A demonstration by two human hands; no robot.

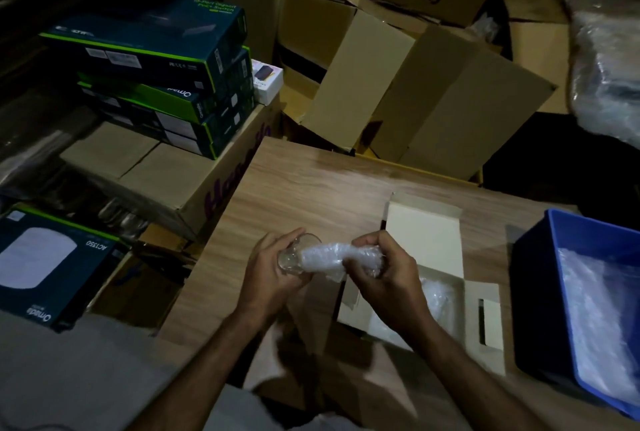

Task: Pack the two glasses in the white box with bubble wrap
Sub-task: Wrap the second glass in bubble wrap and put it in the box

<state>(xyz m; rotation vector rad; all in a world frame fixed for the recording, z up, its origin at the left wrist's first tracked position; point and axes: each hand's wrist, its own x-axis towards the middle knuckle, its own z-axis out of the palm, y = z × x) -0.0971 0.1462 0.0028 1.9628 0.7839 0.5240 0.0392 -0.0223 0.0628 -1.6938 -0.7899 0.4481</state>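
Observation:
My left hand (pixel 273 269) grips a clear glass (pixel 294 255) that lies on its side above the wooden table (pixel 294 188). A sheet of bubble wrap (pixel 329 257) covers the glass's right part, and my right hand (pixel 384 271) pinches the wrap's bunched end. The white box (pixel 426 240) stands open just right of my hands, its lid flap raised at the back. Inside it, partly hidden by my right hand, lies a bubble-wrapped bundle (pixel 440 295); what the bundle holds cannot be seen.
A blue plastic bin (pixel 540 274) with more bubble wrap stands at the table's right edge. Open cardboard cartons (pixel 398 84) crowd behind the table. Stacked dark green product boxes (pixel 166 67) sit on cartons to the left. The light is dim.

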